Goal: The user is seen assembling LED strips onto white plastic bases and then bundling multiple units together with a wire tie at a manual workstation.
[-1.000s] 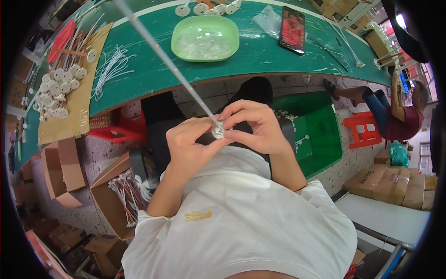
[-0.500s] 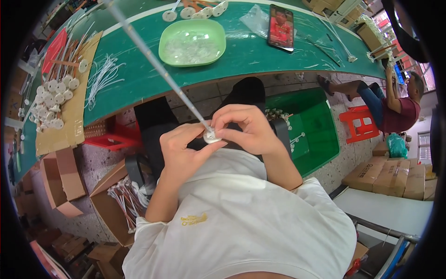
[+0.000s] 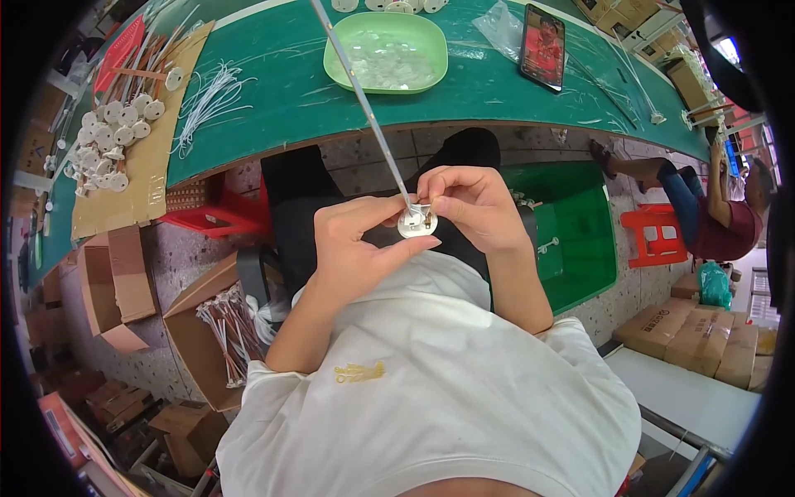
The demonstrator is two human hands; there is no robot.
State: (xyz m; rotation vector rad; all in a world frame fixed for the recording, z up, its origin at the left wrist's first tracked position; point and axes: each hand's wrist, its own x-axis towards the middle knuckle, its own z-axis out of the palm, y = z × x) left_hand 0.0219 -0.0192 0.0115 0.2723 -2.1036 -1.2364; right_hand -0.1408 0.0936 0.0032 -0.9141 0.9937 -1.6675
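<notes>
My left hand (image 3: 356, 248) and my right hand (image 3: 468, 207) meet in front of my chest, below the edge of the green table (image 3: 290, 99). Between their fingertips they pinch a small round white part (image 3: 416, 222). A long thin white strip (image 3: 364, 112) rises from that part up and to the left, across the table. Both hands grip the part, the left from below, the right from the side.
A green tray (image 3: 385, 54) of small clear pieces and a phone (image 3: 543, 45) lie on the table. Round white parts (image 3: 108, 141) sit on cardboard at the left beside loose white ties (image 3: 211, 95). Cardboard boxes (image 3: 207, 331), a red crate, a green bin (image 3: 580, 240) and a seated person (image 3: 712, 215) surround me.
The hands and the round part have stayed together in front of my chest. The view has shifted slightly, and the strip leans a little more upright.
</notes>
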